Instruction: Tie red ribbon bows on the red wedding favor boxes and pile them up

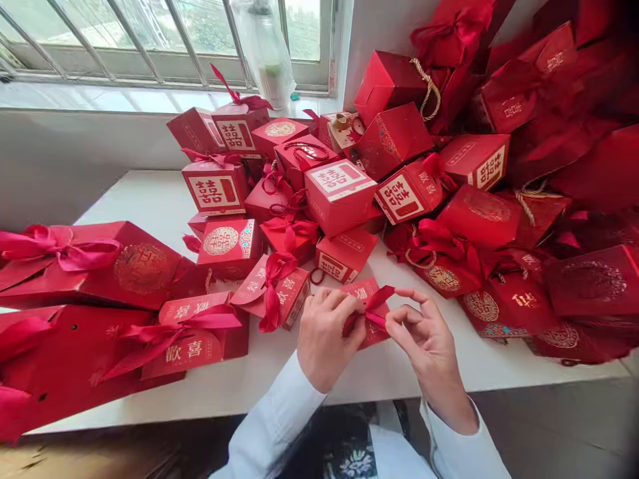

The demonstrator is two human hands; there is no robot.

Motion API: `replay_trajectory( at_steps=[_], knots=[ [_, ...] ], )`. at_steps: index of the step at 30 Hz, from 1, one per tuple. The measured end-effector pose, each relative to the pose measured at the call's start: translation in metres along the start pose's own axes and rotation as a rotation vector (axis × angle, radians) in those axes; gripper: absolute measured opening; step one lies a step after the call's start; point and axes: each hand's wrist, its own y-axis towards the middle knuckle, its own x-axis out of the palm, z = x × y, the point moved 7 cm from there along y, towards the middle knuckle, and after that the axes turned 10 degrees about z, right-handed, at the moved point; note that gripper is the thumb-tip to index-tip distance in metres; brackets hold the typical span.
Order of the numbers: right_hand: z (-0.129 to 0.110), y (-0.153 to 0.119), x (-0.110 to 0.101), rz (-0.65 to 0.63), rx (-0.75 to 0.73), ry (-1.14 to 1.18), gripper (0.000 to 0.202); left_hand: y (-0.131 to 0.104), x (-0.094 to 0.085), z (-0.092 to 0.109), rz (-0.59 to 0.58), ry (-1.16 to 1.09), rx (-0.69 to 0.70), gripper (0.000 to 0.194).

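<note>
A small red gift box (373, 336) with pale printed characters rests at the front of the white table, between my hands. My left hand (327, 338) is closed on the dark pink ribbon (379, 297) at the box's left side. From the right, my right hand (424, 352) pinches another part of this ribbon between thumb and fingers. Part of the box and the ribbon's middle are hidden behind my left fingers. Just left of them sits a red box (294, 287) with a tied ribbon bow.
Several red boxes (341, 193) are piled behind my hands, with more heaped at right (489, 213). Larger ribboned boxes (100, 352) lie at left. A bagged bottle (272, 66) stands on the windowsill. The white table's (279, 386) front edge runs near my forearms.
</note>
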Motion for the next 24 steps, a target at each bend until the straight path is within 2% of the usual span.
replay_trajectory(
  at_steps=[12, 14, 18, 20, 24],
  knots=[
    [0.001, -0.003, -0.001, -0.015, -0.146, -0.155, 0.035, 0.000, 0.004, 0.000, -0.049, 0.005, -0.014, 0.012],
    [-0.002, -0.003, -0.001, -0.018, -0.169, -0.199, 0.032, -0.001, -0.001, 0.000, -0.033, -0.031, -0.009, 0.013],
    [-0.021, -0.005, -0.007, 0.044, -0.321, -0.300, 0.027, -0.008, -0.026, -0.002, 0.082, -0.076, -0.023, 0.041],
    [-0.030, -0.006, -0.010, 0.089, -0.401, -0.335, 0.024, -0.016, -0.033, -0.003, 0.078, -0.069, -0.047, 0.037],
    [-0.043, -0.008, -0.008, 0.113, -0.521, -0.439, 0.018, -0.028, -0.031, -0.001, 0.007, -0.099, -0.062, 0.026]
  ],
)
